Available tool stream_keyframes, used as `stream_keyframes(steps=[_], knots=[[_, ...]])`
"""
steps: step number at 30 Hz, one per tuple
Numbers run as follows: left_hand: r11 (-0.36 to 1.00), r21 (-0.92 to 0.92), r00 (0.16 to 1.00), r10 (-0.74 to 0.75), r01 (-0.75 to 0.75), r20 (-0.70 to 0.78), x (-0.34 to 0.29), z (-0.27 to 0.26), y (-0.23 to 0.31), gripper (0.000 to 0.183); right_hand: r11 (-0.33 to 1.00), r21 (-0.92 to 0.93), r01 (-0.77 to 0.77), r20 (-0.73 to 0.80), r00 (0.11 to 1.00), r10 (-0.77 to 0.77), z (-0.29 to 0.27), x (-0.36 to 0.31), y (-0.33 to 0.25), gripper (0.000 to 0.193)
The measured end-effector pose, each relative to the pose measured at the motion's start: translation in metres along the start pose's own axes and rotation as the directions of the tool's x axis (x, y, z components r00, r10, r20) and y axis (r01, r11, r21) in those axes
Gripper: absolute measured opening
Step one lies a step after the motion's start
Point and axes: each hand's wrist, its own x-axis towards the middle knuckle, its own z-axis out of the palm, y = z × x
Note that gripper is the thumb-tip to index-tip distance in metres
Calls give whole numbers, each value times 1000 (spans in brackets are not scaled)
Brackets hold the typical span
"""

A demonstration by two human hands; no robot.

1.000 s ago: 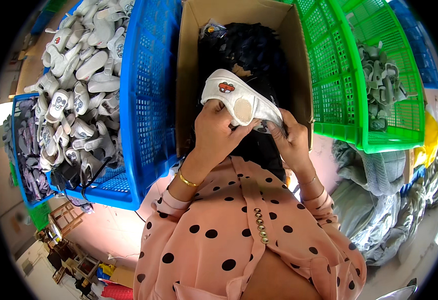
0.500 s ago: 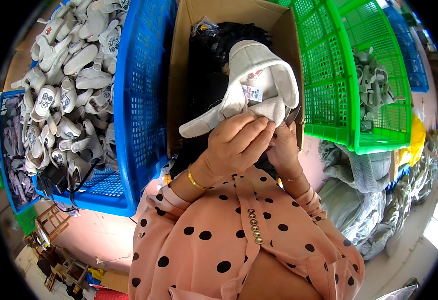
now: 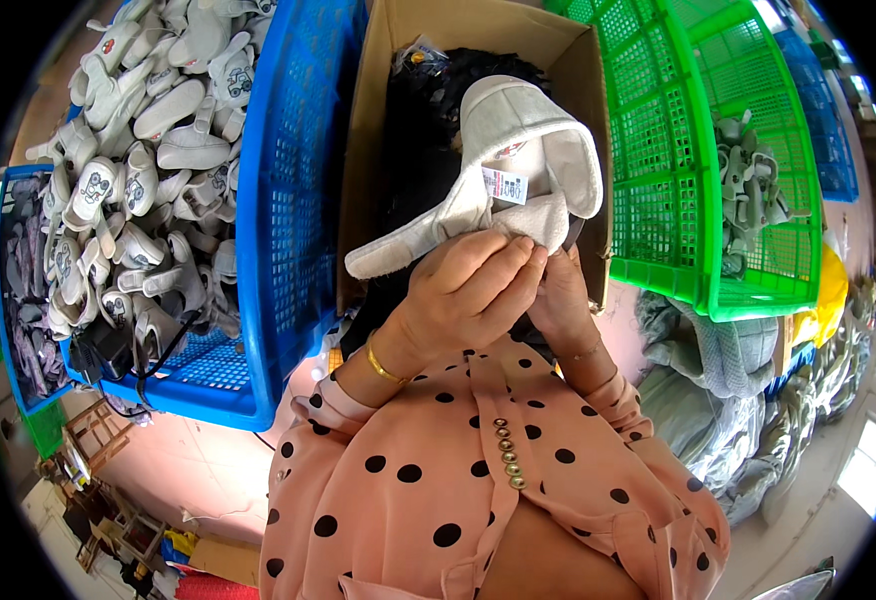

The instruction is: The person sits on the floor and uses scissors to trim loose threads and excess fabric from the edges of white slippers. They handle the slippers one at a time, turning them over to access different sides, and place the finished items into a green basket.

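Before my chest is a beige soft baby shoe [image 3: 528,115], its opening toward me, with a white label [image 3: 505,185] inside. The loose strap sticks out to the left. My left hand [image 3: 468,295] pinches the fabric at the shoe's near edge between thumb and fingertips. Close beside it, my right hand [image 3: 561,300] is closed at the same edge, its fingers partly hidden. From that hand a narrow dark tool [image 3: 574,233] pokes up next to the shoe; most of it is covered, and its exact kind cannot be made out.
An open cardboard box [image 3: 373,110] with dark material lies under the shoe. On the left, a blue basket [image 3: 303,200] holds many similar shoes, with a black device [image 3: 108,350] at its near edge. A green basket [image 3: 658,180] and grey bundles [image 3: 708,420] are at right.
The shoe's strap has swung slightly left and down. Both hands keep their hold at the near edge, and the surroundings have shifted a little in view.
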Motion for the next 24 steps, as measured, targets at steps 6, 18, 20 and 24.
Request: stream_keyframes(steps=[6,18,20,24], knots=[[1000,-1,999,21,-20,27,4,1,2,25,1000,28,-10,-2,1000,10,-1,-1,-2,22],[963,-162,975,-206,216,77,-6,14,-1,20,959,-196,206,-26,976,-215,-10,-1,-6,22],[930,-176,946,-309,321,93,3,13,-1,14,954,-215,211,-24,975,-221,-16,0,-5,24],[861,-70,852,-482,504,203,3,15,-2,18,936,-281,210,-53,971,-233,-14,-3,-3,27]])
